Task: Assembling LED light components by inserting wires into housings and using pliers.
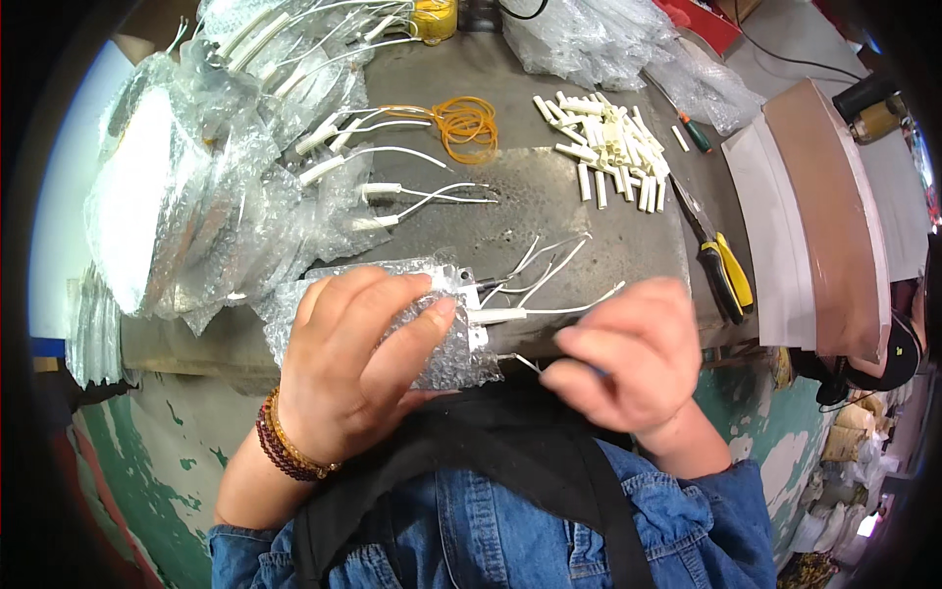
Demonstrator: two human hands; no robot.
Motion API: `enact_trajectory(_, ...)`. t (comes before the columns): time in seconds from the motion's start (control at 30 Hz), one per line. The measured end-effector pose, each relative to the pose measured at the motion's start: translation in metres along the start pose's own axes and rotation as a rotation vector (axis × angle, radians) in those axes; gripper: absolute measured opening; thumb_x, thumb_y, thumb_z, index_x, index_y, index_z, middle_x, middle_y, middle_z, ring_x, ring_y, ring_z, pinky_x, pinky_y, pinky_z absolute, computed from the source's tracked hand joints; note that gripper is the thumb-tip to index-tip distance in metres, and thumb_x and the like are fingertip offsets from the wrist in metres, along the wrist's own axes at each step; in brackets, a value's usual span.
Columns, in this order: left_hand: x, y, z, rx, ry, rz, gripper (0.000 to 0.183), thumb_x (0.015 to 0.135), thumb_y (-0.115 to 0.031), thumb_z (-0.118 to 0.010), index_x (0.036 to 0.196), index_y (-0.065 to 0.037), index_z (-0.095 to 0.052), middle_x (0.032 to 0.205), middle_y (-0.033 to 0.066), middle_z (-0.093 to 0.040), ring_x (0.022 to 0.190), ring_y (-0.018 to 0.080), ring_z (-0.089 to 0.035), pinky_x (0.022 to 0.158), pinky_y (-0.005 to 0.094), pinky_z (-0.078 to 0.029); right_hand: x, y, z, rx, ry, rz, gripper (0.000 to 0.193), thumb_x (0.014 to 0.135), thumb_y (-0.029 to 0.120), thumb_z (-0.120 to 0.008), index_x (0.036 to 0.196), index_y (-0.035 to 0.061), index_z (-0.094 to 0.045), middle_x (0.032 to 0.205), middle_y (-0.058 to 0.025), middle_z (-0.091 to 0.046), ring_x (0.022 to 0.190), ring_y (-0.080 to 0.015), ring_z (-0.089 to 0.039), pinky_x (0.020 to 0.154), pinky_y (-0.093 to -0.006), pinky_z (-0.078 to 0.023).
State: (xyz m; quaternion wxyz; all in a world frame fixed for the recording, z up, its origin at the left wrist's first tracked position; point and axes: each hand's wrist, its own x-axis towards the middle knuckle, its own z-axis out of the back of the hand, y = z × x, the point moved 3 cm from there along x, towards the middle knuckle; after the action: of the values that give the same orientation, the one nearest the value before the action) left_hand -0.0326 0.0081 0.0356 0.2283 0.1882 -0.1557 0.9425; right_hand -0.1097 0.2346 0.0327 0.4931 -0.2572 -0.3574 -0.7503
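Observation:
My left hand (358, 339) is closed on a bubble-wrapped part (456, 353) at the table's near edge, fingers over the top. A white strip shows at its right end, with several thin white wires (559, 270) and a white sleeve (498, 315) sticking out to the right. My right hand (628, 358), smeared by motion, has its fingers curled beside them. A short white wire (527, 363) from the part's lower corner runs to those fingertips and seems pinched there. Past my hands lies a heap of cream-white tube sleeves (618, 142).
More bubble-wrapped parts (235, 206) with sleeved white wires pile up at the left. Orange cord (466, 128) lies coiled mid-table. Yellow-black pliers (724, 270) and a green-handled screwdriver (696, 135) lie right. Bubble wrap (589, 44) sits at the back; a cardboard piece (829, 206) stands far right.

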Motion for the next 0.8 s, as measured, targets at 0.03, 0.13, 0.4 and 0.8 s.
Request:
enact_trajectory(0.03,0.002,-0.002,0.000,-0.031,-0.004,0.014,0.060,0.070,-0.039,-0.084,0.115,-0.005,-0.065,0.114,0.0160,-0.065,0.100,0.0362,-0.062,0.088,0.0479,-0.050,0.003,0.007,-0.004,0.013,0.081,-0.043,0.027,0.071,0.027,-0.085,0.087,0.0097,-0.071,0.077,-0.0012,-0.061,0.070,-0.0232,-0.059,0.066,-0.0351,-0.047)
enact_trajectory(0.13,0.003,0.002,0.001,-0.072,-0.070,0.015,0.069,0.063,-0.040,-0.089,0.116,-0.004,-0.064,0.114,0.0164,-0.065,0.101,0.0367,-0.062,0.089,0.0469,-0.049,-0.010,-0.004,-0.022,0.175,0.373,-0.213,0.024,0.076,0.027,-0.083,0.086,0.0093,-0.071,0.075,-0.0037,-0.065,0.068,-0.0249,-0.063,0.065,-0.0343,-0.046)
enact_trajectory(0.4,-0.008,0.020,0.021,-0.464,-0.245,0.215,0.088,0.062,-0.030,-0.096,0.133,0.001,-0.055,0.129,0.0175,-0.058,0.119,0.0305,-0.056,0.103,0.0414,-0.044,0.005,-0.020,0.010,0.306,0.157,-0.279,0.016,0.080,0.014,-0.080,0.089,0.0031,-0.073,0.079,-0.0086,-0.067,0.069,-0.0260,-0.064,0.064,-0.0345,-0.049)
enact_trajectory(0.8,-0.013,-0.022,0.008,-1.935,0.272,0.777,0.074,0.096,-0.046,-0.062,0.142,0.009,-0.043,0.122,0.0205,-0.065,0.102,0.0234,-0.066,0.091,0.0358,-0.052,0.018,-0.003,0.005,0.757,-0.026,-0.352,0.024,0.080,0.006,-0.083,0.101,0.0012,-0.071,0.088,-0.0079,-0.069,0.072,-0.0137,-0.062,0.062,-0.0251,-0.049)
